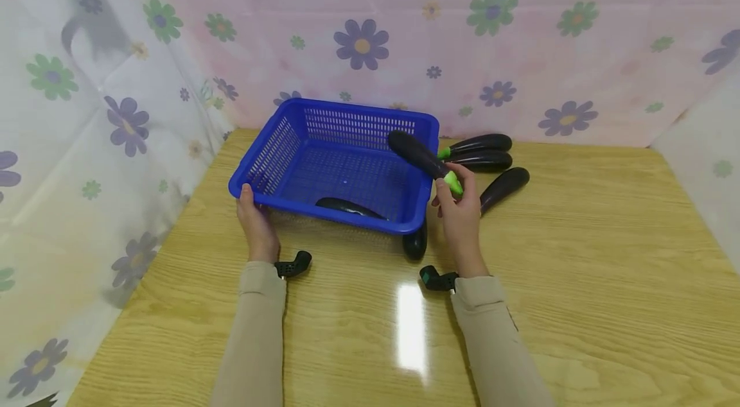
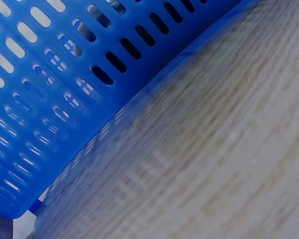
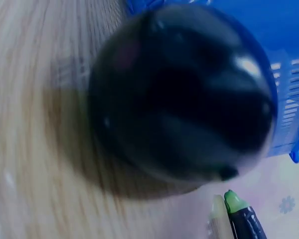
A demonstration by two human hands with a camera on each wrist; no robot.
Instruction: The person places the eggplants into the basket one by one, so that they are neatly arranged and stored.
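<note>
A blue slotted plastic basket [image 1: 358, 109] sits toward the back of the wooden table. My left hand [image 1: 258, 232] grips its near left corner, thumb on the rim; the left wrist view shows the slotted basket wall [image 2: 55, 99] from close by. In my right hand [image 1: 461, 221] is a dark eggplant [image 1: 417, 155], pinched at its green stem end, its rounded end reaching over the basket's right rim. Another eggplant [image 1: 348, 205] lies inside along the near wall, partly hidden. The rounded end of an eggplant [image 3: 179, 94] fills much of the right wrist view.
Right of the basket lie three eggplants, two side by side [image 1: 485, 144] and one nearer [image 1: 505, 187], partly behind my right hand. One more eggplant [image 1: 415, 245] pokes out by the basket's near right corner. Flower-patterned cloth [image 1: 399, 28] hangs behind the table [image 1: 590, 253].
</note>
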